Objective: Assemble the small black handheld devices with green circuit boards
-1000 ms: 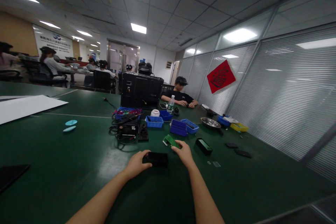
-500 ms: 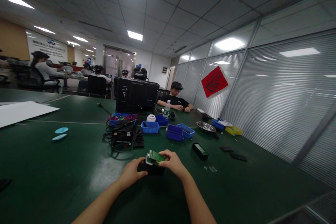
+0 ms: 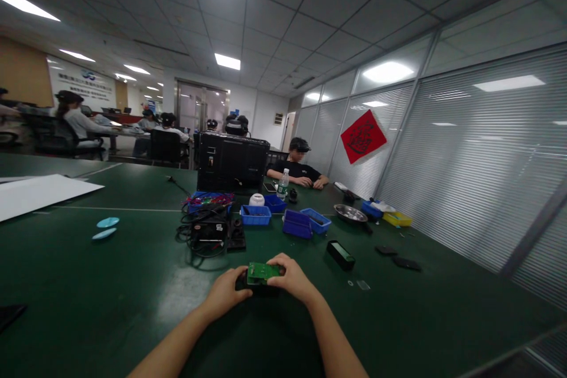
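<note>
Hands facing inward, green board between

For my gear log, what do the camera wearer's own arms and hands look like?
The bare left hand and bare right hand wear no gloves and show no straps or cables. The left forearm and right forearm show no sleeves, watch or markings up to the picture's edge.

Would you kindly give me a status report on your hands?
Left hand holding black rectangular case. Right hand gripping green rectangular circuit board over it. Blue plastic trays beyond, not in the way.
</note>
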A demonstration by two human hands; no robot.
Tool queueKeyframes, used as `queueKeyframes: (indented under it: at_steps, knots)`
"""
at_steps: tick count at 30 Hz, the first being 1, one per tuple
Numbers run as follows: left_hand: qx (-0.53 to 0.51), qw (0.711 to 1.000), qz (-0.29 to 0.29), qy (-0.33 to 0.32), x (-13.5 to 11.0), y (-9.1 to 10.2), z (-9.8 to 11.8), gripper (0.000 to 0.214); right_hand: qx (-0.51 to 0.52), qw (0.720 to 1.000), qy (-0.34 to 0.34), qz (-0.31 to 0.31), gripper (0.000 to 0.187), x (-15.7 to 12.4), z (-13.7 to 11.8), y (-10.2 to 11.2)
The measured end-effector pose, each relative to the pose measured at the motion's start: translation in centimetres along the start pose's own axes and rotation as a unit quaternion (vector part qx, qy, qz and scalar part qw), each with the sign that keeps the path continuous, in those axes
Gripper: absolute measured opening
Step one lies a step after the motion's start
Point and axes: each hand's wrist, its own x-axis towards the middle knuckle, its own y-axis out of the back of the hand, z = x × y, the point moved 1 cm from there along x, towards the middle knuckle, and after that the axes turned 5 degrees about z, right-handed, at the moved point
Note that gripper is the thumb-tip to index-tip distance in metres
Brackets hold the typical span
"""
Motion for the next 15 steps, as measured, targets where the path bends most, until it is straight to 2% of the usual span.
queueKeyframes:
  at_steps: [3, 10, 15]
  knots:
    - [-0.001, 1.0, 0.002, -0.003, 0.0, 0.0, 0.0, 0.061, -0.012, 1.0, 0.021, -0.005, 0.035, 0.1, 0.6, -0.2]
    - [-0.039, 0.999, 0.015, -0.008, -0.1, 0.4, 0.4, 0.058, 0.027, 1.0, -0.011, -0.004, 0.036, 0.5, 2.5, -0.5]
    - [-0.069, 0.997, 0.037, -0.008, -0.2, 0.5, 0.7, 0.054, -0.026, 0.997, -0.022, -0.062, 0.045, 0.2, 2.4, -1.0]
